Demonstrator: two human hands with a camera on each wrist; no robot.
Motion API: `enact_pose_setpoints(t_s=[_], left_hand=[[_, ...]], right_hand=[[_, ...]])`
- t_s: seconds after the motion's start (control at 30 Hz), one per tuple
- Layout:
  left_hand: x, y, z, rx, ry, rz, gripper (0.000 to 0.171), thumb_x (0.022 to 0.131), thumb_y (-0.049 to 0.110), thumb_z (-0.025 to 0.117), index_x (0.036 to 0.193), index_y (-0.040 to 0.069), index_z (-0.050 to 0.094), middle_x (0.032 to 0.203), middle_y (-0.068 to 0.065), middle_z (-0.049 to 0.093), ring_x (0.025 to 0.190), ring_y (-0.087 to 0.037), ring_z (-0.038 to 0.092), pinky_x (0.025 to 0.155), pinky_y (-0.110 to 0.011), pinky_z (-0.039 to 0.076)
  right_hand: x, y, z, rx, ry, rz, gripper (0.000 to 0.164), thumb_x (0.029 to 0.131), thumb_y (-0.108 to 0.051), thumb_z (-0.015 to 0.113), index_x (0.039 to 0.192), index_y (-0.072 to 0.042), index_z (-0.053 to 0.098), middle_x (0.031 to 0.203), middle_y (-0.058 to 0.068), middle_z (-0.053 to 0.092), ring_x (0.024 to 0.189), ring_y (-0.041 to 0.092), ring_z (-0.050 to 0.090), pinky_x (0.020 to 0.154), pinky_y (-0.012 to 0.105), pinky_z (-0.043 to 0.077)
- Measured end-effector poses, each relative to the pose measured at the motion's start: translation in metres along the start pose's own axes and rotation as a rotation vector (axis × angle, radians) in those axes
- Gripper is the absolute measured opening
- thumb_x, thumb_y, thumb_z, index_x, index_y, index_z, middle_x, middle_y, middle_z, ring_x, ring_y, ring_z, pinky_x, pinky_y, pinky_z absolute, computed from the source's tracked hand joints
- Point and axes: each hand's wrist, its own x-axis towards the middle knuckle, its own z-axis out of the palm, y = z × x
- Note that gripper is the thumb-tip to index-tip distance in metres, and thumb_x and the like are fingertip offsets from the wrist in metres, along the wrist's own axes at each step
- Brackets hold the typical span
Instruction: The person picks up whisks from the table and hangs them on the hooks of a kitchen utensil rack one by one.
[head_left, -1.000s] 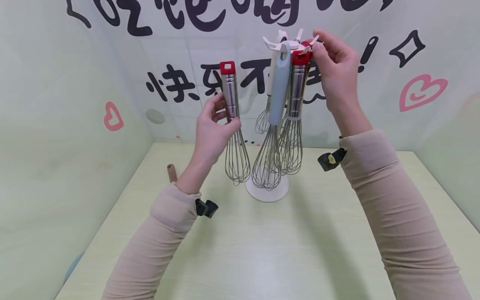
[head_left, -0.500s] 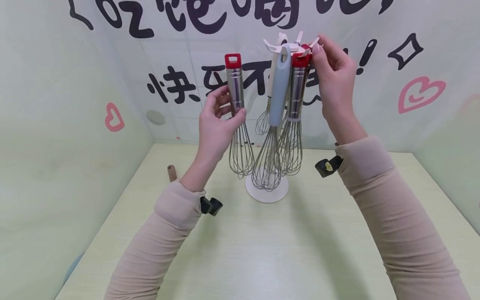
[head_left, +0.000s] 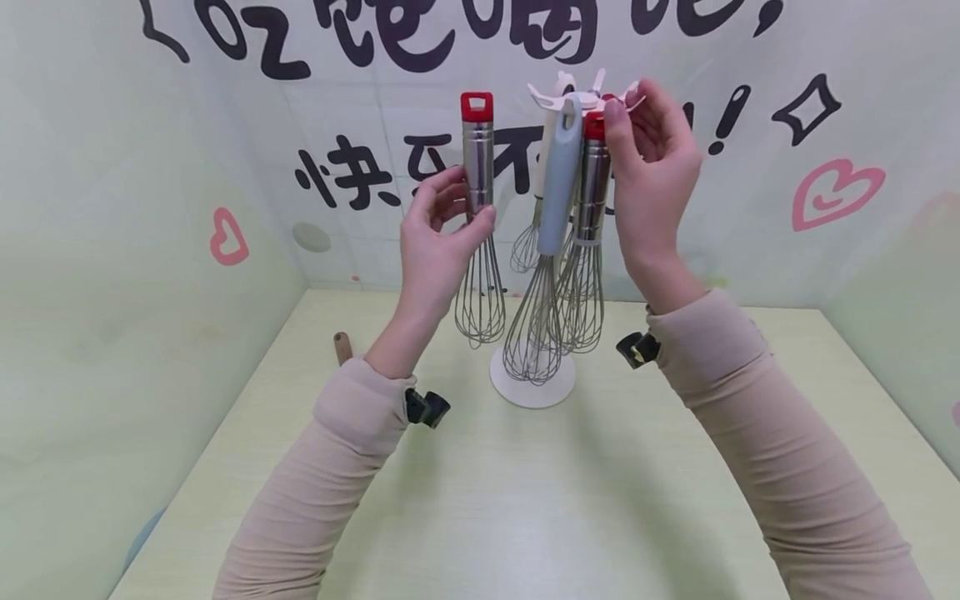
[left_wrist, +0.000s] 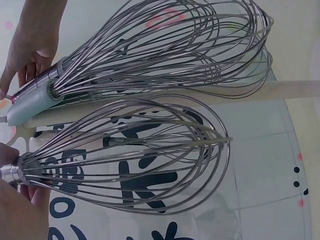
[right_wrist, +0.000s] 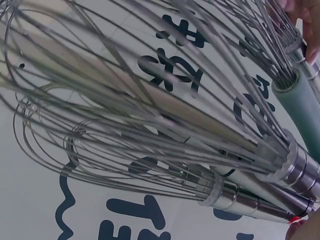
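Note:
My left hand (head_left: 435,250) pinches a steel-handled whisk (head_left: 478,158) with a red square loop on top. It hangs upright, wires down, just left of a white whisk rack (head_left: 532,396). On the rack hang a light blue whisk (head_left: 561,183), a cream-handled whisk (head_left: 546,154) behind it, and a steel whisk with a red top (head_left: 595,187). A further red top is partly hidden by my right hand (head_left: 660,183), whose thumb and fingers grip a hook arm at the rack's top right. In the left wrist view, the held whisk's wires (left_wrist: 32,165) stand apart from the hanging ones.
A brown handle (head_left: 342,346) lies on the pale table (head_left: 525,500) behind my left forearm. The back wall (head_left: 360,250) with black lettering stands close behind the rack. A bit of something blue (head_left: 144,537) shows at the table's left edge.
My left hand has raised its whisk and brought it right, nearer the rack. My right hand has shifted slightly left and down, its thumb now over the red top.

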Motion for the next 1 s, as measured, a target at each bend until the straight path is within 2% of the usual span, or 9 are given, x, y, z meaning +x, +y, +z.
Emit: enact_pose_setpoints(t_s=[0.23, 0.5, 0.77, 1.0], left_hand=[[0.003, 0.002, 0.004, -0.021, -0.002, -0.006, 0.05, 0.083, 0.001, 0.067, 0.131, 0.009, 0.054, 0.12, -0.011, 0.058, 0.104, -0.016, 0.056, 0.096, -0.026, 0.054], [0.004, 0.003, 0.009, -0.021, -0.01, -0.007, 0.05, 0.084, 0.002, 0.067, 0.131, 0.01, 0.055, 0.121, -0.011, 0.058, 0.103, -0.017, 0.056, 0.095, -0.026, 0.055], [0.005, 0.003, 0.013, -0.009, -0.029, -0.008, 0.05, 0.084, 0.003, 0.067, 0.132, 0.01, 0.055, 0.122, -0.012, 0.057, 0.105, -0.018, 0.056, 0.095, -0.026, 0.055], [0.004, 0.004, 0.017, 0.01, -0.045, -0.018, 0.05, 0.084, 0.004, 0.067, 0.133, 0.011, 0.055, 0.122, -0.011, 0.057, 0.106, -0.018, 0.057, 0.095, -0.026, 0.055]], right_hand=[[-0.004, -0.004, 0.004, 0.005, 0.031, -0.002, 0.039, 0.082, -0.005, 0.07, 0.119, 0.002, 0.059, 0.1, 0.003, 0.061, 0.097, 0.014, 0.059, 0.099, 0.022, 0.05], [-0.011, -0.02, 0.01, 0.007, 0.058, 0.03, 0.031, 0.084, -0.005, 0.068, 0.113, 0.004, 0.063, 0.099, 0.007, 0.065, 0.094, 0.015, 0.063, 0.096, 0.023, 0.052], [-0.013, -0.022, 0.011, -0.033, 0.063, 0.038, 0.043, 0.085, -0.006, 0.067, 0.126, 0.003, 0.059, 0.106, 0.012, 0.066, 0.094, 0.015, 0.063, 0.097, 0.023, 0.052], [-0.009, -0.016, 0.01, -0.042, 0.063, 0.044, 0.044, 0.085, -0.006, 0.066, 0.127, 0.002, 0.058, 0.107, 0.012, 0.066, 0.096, 0.015, 0.064, 0.097, 0.021, 0.052]])
